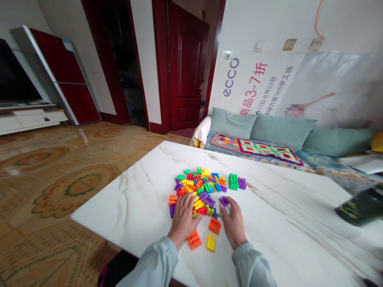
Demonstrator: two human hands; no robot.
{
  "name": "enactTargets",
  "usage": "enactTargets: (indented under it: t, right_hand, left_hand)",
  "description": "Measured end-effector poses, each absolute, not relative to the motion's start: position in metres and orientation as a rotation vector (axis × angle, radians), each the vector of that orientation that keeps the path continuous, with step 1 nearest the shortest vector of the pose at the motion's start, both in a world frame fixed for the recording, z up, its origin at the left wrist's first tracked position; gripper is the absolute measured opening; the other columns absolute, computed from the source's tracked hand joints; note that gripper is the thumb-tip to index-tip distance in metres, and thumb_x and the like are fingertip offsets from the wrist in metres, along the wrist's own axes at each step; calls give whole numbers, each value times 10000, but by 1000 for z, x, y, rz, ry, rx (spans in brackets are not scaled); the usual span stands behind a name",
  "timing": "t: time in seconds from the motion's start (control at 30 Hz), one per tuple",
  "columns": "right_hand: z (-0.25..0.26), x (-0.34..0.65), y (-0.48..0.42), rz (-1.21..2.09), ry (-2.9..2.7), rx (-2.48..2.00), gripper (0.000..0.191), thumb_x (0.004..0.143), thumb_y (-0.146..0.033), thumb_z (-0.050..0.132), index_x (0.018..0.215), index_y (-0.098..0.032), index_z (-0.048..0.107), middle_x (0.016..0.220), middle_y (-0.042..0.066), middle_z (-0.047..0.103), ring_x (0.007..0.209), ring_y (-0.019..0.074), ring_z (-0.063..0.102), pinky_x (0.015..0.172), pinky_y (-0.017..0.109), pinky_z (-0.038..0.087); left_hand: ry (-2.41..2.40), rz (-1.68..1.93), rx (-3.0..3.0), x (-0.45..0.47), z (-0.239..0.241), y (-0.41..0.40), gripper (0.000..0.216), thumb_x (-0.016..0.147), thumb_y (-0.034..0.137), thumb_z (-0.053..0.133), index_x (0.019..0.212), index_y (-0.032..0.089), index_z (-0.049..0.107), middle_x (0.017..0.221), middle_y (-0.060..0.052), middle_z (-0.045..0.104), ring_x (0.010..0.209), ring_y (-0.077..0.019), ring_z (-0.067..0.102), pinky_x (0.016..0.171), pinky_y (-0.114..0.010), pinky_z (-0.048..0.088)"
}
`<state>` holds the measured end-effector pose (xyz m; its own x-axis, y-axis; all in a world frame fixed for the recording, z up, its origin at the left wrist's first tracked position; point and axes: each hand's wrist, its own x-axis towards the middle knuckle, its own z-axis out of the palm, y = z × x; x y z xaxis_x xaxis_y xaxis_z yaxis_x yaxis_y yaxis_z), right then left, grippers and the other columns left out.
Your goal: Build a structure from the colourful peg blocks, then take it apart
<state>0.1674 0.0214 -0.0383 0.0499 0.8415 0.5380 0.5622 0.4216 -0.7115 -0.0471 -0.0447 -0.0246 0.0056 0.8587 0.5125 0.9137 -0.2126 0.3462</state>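
Observation:
A heap of small plastic building blocks [206, 184] in many colours lies on the white marble-patterned table [134, 191]. My left hand [183, 217] rests on the heap's near left side, fingers and thumb apart over yellow and red pieces. At the heap's right edge, my right hand [235, 223] has a purple block [224, 201] between thumb and forefinger. Closer to me lie an orange block [214, 225], a yellow block [211, 242] and another orange block [194, 240]. Beyond the right hand, a green stack of blocks [233, 181] stands beside a purple stack [242, 183].
A dark green cylindrical object [360, 206] is on the table's right side. Behind the table is a sofa with pale green cushions [281, 129] and a crocheted cover [269, 151]. Tiled floor [74, 175] lies to the left, with a red fridge [64, 75] farther back.

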Motion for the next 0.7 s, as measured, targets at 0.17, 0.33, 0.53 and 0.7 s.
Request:
enactTargets:
  t: [0.17, 0.33, 0.53, 0.7]
  right_hand:
    - [-50, 169, 24, 277, -1782, -1289, 486, 938, -504, 468, 1262, -167, 602, 1298, 167, 619, 1190, 308, 573, 1021, 510, 454]
    - [-53, 171, 25, 294, -1779, -1247, 430, 927, -472, 484, 1216, -183, 617, 1229, 148, 648, 1136, 290, 604, 995, 477, 479]
    - [-52, 172, 26, 289, -1773, -1238, 405, 911, -448, 495, 1198, -194, 626, 1216, 139, 654, 1117, 290, 613, 985, 481, 488]
    - [-53, 172, 26, 285, -1783, -1235, 385, 911, -411, 510, 1207, -192, 624, 1230, 134, 648, 1117, 287, 614, 977, 480, 495]
  left_hand:
    - [-1927, -1050, -2195, -48, -26, -45, 616, 834, 343, 687, 1396, 201, 478, 1468, -121, 493, 1367, -328, 441, 1169, -549, 334]
    - [-1932, -1464, -2110, -53, -18, -46, 348, 927, 257, 539, 1269, 209, 579, 1410, -124, 526, 1348, -263, 471, 1128, -458, 410]
    - [-2262, -2003, -1857, -108, 6, -7, 230, 883, 205, 527, 1038, 200, 697, 1131, -90, 702, 1076, -226, 648, 978, -398, 503]
    - [-2514, -1956, -1968, -148, 7, 39, 364, 622, 37, 715, 970, 140, 731, 963, -103, 752, 927, -237, 697, 887, -367, 530]
